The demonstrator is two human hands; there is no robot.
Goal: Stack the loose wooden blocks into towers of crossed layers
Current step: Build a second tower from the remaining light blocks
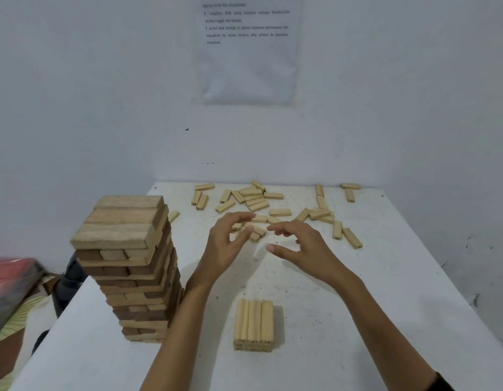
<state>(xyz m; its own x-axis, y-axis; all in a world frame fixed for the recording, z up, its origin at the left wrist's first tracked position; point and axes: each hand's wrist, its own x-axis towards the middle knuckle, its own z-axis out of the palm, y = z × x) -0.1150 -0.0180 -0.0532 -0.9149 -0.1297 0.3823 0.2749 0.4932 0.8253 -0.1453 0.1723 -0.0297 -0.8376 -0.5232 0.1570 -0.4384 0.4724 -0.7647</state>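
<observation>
Your left hand (230,244) and right hand (304,249) hover mid-frame, fingers spread, empty. The loose blocks (257,206) look light, stiff, smooth: pinch each across its long sides.
</observation>
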